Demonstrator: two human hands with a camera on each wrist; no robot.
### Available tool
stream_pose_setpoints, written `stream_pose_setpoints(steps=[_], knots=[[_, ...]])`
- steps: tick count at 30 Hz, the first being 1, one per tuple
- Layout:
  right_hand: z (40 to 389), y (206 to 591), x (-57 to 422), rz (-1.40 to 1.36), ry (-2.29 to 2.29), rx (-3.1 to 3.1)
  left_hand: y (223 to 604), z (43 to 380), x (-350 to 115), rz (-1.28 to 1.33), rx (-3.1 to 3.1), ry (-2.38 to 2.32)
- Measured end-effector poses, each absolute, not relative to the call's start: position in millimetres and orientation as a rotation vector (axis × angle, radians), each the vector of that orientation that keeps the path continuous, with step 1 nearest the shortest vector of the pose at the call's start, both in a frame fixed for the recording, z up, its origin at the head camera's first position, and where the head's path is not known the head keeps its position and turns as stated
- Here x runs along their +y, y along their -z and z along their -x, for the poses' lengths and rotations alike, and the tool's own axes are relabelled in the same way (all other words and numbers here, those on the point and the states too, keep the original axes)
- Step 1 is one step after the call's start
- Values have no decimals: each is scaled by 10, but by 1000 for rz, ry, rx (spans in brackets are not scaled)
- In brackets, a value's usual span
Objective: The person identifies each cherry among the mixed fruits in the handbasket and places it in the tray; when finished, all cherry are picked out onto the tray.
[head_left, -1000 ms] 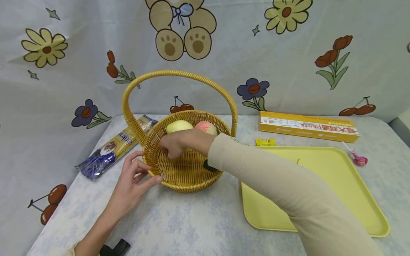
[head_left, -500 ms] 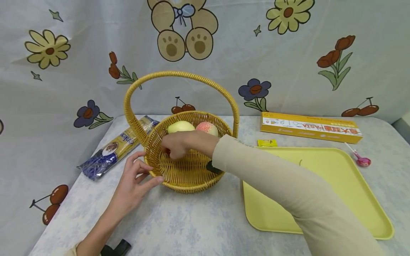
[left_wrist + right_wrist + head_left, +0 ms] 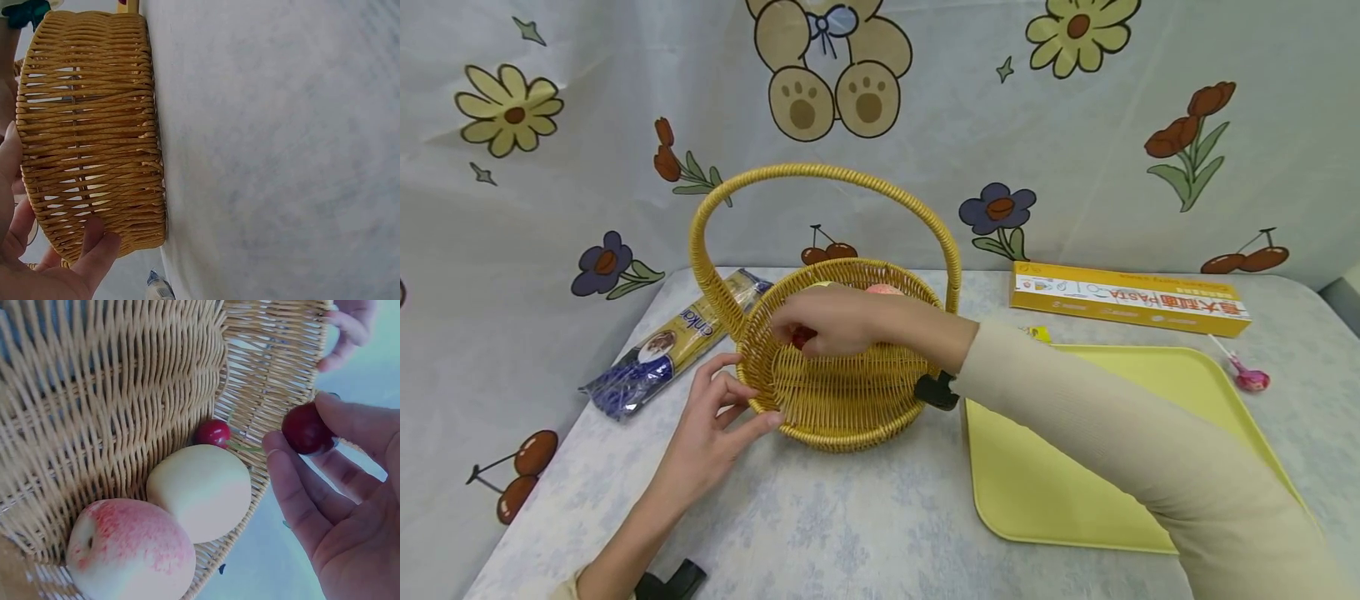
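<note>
A yellow wicker basket (image 3: 842, 440) with a tall arched handle stands on the table. My left hand (image 3: 711, 421) grips its near-left rim, thumb on the near edge and fingers round the outside wall. Over the basket's inside, my right hand (image 3: 827, 321) pinches a dark red cherry (image 3: 306, 428) between thumb and fingertips. Below it in the right wrist view, a second cherry (image 3: 212, 433) lies in the basket beside a smooth pale yellow fruit (image 3: 200, 492) and a pink-blushed peach (image 3: 132, 550). From the head, the right hand and forearm mostly cover these fruits.
Left of the basket lies a blue-and-gold pasta packet (image 3: 677, 342). A pale yellow tray (image 3: 1037, 492) sits to the right, partly under the right sleeve. Behind it are a pasta box (image 3: 1127, 300) and a small yellow wrapper (image 3: 1040, 333); a lollipop (image 3: 1250, 379) lies beyond its right edge.
My right hand has lifted from deeper in the basket, bringing up the cherry, and its forearm has shifted right. The left hand keeps its hold on the rim.
</note>
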State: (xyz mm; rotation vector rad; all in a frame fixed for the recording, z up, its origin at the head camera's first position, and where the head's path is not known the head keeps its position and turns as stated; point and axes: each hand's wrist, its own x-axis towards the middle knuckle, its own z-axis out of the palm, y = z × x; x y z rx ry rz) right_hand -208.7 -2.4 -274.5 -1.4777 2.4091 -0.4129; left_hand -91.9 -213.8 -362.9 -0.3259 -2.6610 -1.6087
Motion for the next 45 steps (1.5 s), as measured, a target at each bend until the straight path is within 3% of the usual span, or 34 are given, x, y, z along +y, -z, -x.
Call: stream_pose_setpoints(steps=[23, 36, 45], knots=[[1293, 2841, 1158, 1545, 990, 2580, 3630, 921, -2140, 308, -2654, 1602], [955, 2916, 1920, 1213, 1007, 2803, 3633, 928, -2134, 306, -2657, 1596], [776, 3188, 2098, 1061, 885, 3008, 3643, 927, -2146, 313, -2650, 1597]])
